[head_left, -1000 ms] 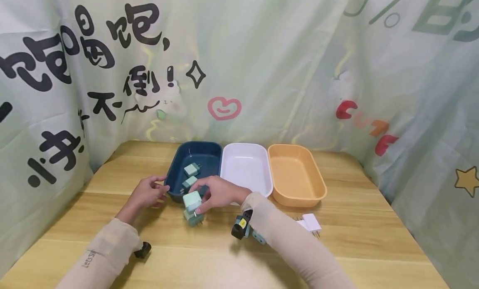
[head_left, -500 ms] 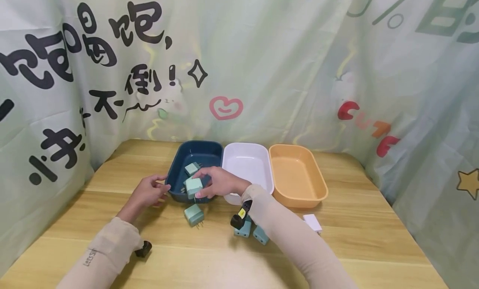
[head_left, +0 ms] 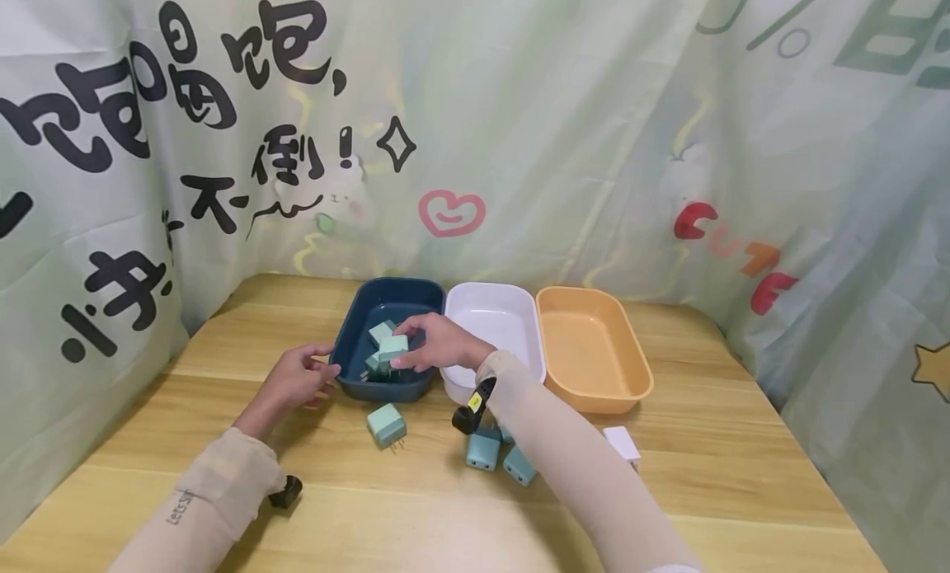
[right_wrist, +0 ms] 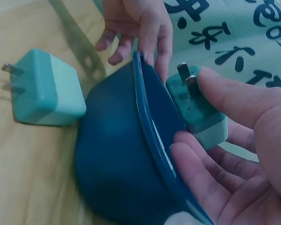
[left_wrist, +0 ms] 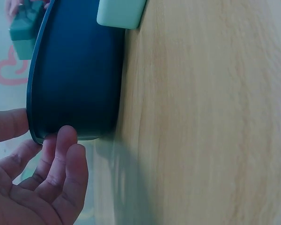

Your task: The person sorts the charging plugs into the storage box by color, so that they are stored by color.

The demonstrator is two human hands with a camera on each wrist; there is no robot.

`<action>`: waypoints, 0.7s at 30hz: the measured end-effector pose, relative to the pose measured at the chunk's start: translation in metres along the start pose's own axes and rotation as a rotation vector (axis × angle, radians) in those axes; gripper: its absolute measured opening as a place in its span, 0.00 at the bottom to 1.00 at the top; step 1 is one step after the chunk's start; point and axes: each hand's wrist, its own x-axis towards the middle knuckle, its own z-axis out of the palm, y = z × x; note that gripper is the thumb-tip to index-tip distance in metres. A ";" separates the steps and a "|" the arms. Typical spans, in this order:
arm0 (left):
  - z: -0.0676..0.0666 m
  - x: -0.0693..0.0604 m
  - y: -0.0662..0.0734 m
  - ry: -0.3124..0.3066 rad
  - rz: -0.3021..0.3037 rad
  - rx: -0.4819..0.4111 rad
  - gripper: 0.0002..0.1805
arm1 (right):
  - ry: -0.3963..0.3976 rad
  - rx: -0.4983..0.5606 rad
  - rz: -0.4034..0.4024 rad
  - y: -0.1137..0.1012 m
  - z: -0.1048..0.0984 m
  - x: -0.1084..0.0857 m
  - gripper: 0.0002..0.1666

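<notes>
My right hand (head_left: pixel 439 342) holds a two-tone green plug charger (right_wrist: pixel 199 110) between thumb and fingers, its prongs showing in the right wrist view. It is over the dark blue tray (head_left: pixel 401 390), where other green chargers (head_left: pixel 381 332) lie, partly covered by the held one. At the tray's left rim, my left hand (head_left: pixel 297 378) grips the edge, thumb on one side and fingers on the other, as the left wrist view (left_wrist: pixel 49 176) of the hand shows. Just in front of the tray, another green charger (head_left: pixel 387 425) lies on the table with its prongs sideways.
A white tray (head_left: pixel 493 297) and an orange tray (head_left: pixel 594 350) stand in a row right of the blue one. Bluish chargers (head_left: pixel 482 450) lie under the right forearm, which hides some. A white charger (head_left: pixel 622 443) lies further right. A printed curtain hangs behind the table.
My right hand has lifted the green charger from near the one on the table and carried it away from me, over the blue tray. The left hand has stayed at the rim.
</notes>
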 end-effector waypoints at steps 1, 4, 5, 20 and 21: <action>0.000 0.000 0.000 0.001 -0.001 0.000 0.29 | 0.008 0.002 0.011 0.001 -0.001 0.001 0.32; 0.001 0.000 0.000 0.003 -0.005 0.003 0.29 | 0.026 -0.007 0.041 0.005 -0.004 0.005 0.32; 0.001 0.000 0.000 0.003 -0.006 0.003 0.29 | 0.030 -0.004 0.049 0.006 -0.004 0.006 0.32; 0.001 0.000 0.000 0.008 -0.017 0.014 0.29 | 0.064 0.005 0.101 0.011 -0.017 0.013 0.28; 0.001 0.001 0.000 0.010 -0.018 0.014 0.29 | 0.067 0.009 0.105 0.011 -0.017 0.014 0.28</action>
